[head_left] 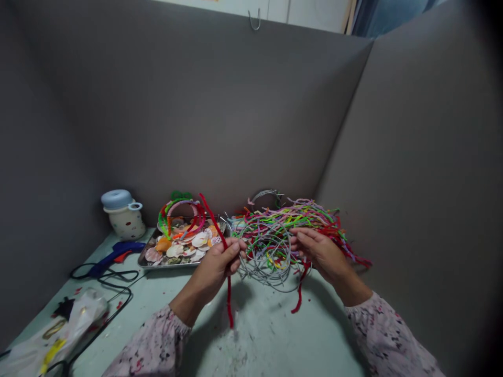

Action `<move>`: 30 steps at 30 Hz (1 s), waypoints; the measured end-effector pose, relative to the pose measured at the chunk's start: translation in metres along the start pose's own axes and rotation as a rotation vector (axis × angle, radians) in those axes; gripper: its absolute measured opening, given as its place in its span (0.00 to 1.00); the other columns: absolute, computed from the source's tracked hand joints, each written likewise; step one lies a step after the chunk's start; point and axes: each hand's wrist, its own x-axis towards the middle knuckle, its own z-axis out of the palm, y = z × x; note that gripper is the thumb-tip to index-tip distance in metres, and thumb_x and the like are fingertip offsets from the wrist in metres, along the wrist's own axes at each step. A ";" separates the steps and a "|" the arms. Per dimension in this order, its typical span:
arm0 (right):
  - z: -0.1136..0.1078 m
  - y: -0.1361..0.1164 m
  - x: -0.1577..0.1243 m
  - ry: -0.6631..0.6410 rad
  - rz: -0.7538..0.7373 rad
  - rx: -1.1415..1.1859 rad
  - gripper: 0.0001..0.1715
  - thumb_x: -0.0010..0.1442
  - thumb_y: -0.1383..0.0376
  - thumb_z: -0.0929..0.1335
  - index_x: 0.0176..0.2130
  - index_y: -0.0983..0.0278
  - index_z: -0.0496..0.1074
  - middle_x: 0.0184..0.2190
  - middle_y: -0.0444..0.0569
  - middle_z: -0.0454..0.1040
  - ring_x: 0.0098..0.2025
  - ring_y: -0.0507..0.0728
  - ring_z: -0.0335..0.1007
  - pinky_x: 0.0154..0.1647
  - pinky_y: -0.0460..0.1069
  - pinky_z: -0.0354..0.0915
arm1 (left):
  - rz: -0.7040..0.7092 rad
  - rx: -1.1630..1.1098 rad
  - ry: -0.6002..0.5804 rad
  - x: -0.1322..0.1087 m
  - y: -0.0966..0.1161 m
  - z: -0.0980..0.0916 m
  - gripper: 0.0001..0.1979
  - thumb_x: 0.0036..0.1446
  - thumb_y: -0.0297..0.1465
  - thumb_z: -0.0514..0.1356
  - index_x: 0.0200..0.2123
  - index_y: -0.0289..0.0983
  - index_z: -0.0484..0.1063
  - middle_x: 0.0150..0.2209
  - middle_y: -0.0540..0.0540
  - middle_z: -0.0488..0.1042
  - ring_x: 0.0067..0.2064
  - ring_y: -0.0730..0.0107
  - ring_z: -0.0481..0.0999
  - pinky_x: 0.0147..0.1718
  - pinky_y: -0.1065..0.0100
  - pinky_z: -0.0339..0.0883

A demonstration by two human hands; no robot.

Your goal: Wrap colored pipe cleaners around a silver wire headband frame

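Head view, working left to right across the pale green tabletop (pixel 259 335). At about 8 o'clock from the frame's centre lies a white plastic bag (pixel 66 327), and just above it a blue glue gun (pixel 113 255) trails a black cord (pixel 113 283). Further up, at about 9 o'clock, a white spotted jar with a pale blue lid (pixel 123 214) stands in the corner of the grey partition (pixel 157 104). Right of it, a metal tray (pixel 143 263) holds a heap of seashells (pixel 183 246), with pipe-cleaner rings (pixel 181 214) propped at its back edge.

The left hand (pixel 216 264) is clenched around a red pipe cleaner (pixel 228 298), which sticks up past the fingers and hangs below the fist at about 6 o'clock. Those fingers (pixel 236 252) sit just beside a tangled bundle of multicoloured pipe cleaners and grey wire loops (pixel 271 246), which is at the centre-right, between the hands. The right hand (pixel 320 254) is half open, its fingers (pixel 301 238) curved against the bundle; whether they grip it or only rest there, I cannot tell.
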 end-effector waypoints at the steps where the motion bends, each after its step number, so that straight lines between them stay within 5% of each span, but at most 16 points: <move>1: -0.002 -0.002 0.000 0.031 -0.017 -0.014 0.21 0.51 0.54 0.73 0.42 0.64 0.75 0.33 0.48 0.77 0.32 0.52 0.72 0.29 0.44 0.64 | 0.023 -0.022 0.002 0.000 0.006 -0.001 0.12 0.56 0.36 0.63 0.37 0.32 0.71 0.30 0.49 0.68 0.22 0.85 0.58 0.21 0.78 0.48; 6: -0.003 0.003 0.005 0.096 -0.058 -0.282 0.23 0.52 0.52 0.71 0.41 0.65 0.75 0.30 0.49 0.77 0.29 0.53 0.71 0.29 0.47 0.64 | 0.146 -0.020 0.092 -0.002 0.033 -0.014 0.11 0.57 0.36 0.62 0.36 0.33 0.71 0.29 0.50 0.68 0.21 0.85 0.58 0.19 0.81 0.49; 13: 0.043 0.042 0.008 -0.155 -0.459 -1.048 0.11 0.60 0.62 0.66 0.39 0.61 0.77 0.39 0.49 0.78 0.44 0.58 0.69 0.49 0.53 0.61 | 0.232 -0.024 0.210 -0.007 0.058 -0.033 0.09 0.58 0.33 0.61 0.37 0.32 0.71 0.28 0.51 0.67 0.20 0.87 0.58 0.17 0.81 0.49; 18: 0.073 0.055 0.017 -0.261 -0.488 -1.346 0.07 0.60 0.65 0.67 0.37 0.63 0.75 0.34 0.51 0.76 0.41 0.59 0.68 0.44 0.51 0.60 | 0.228 -0.009 0.195 -0.009 0.060 -0.033 0.11 0.57 0.33 0.61 0.41 0.32 0.72 0.28 0.52 0.67 0.20 0.86 0.57 0.17 0.80 0.48; 21: 0.072 0.043 0.024 -0.162 -0.527 -1.211 0.09 0.62 0.65 0.64 0.34 0.63 0.73 0.33 0.50 0.75 0.39 0.57 0.67 0.42 0.51 0.60 | 0.180 0.015 0.134 -0.009 0.055 -0.030 0.14 0.58 0.33 0.61 0.45 0.33 0.71 0.27 0.51 0.68 0.20 0.85 0.57 0.17 0.80 0.47; 26: 0.053 0.015 0.021 0.159 -0.406 -0.579 0.09 0.63 0.59 0.62 0.36 0.61 0.66 0.30 0.45 0.73 0.34 0.56 0.68 0.40 0.51 0.61 | 0.051 0.008 -0.031 -0.007 0.035 -0.020 0.08 0.58 0.32 0.59 0.39 0.33 0.70 0.29 0.48 0.71 0.22 0.84 0.59 0.21 0.79 0.49; 30: 0.053 0.004 0.003 0.121 -0.386 -0.038 0.09 0.61 0.58 0.65 0.34 0.60 0.65 0.28 0.42 0.70 0.33 0.53 0.66 0.40 0.49 0.62 | 0.069 0.070 -0.055 -0.006 0.019 -0.006 0.09 0.59 0.34 0.59 0.39 0.35 0.70 0.31 0.48 0.73 0.23 0.83 0.60 0.23 0.77 0.51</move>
